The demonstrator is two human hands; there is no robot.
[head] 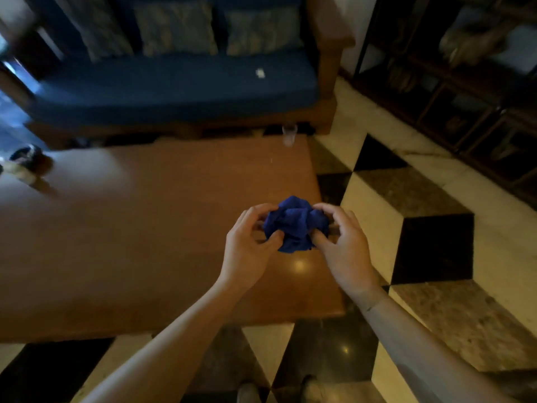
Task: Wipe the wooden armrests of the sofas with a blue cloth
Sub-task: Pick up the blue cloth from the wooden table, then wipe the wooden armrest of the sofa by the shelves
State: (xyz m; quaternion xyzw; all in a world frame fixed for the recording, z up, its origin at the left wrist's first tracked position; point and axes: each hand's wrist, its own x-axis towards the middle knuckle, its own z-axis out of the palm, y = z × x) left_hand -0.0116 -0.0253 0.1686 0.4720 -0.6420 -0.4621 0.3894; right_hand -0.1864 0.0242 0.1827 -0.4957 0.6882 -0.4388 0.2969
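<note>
From the head camera, both bare forearms reach forward from six o'clock and meet just below the centre of the frame. The blue cloth [295,225] is bunched into a crumpled ball between the two hands, held in the air above the near right part of a polished wooden coffee table [145,228]. The left hand [250,242] curls its fingers and thumb round the ball's nine o'clock side; the right hand [341,242] does the same at three o'clock, thumb pressed into the fabric — so both hands grip the cloth together.

At twelve o'clock stands a sofa [180,82] with dark blue cushions and patterned pillows against its back. Its wooden armrest [328,33] rises at about one o'clock, well apart from the cloth. A clear glass [289,135] sits at the table's far edge, just in front of the sofa. A dark shelf unit [453,82] fills two o'clock, and a checkered tile floor [421,228] spreads from three to six o'clock — two shoe tips show at the bottom edge.
</note>
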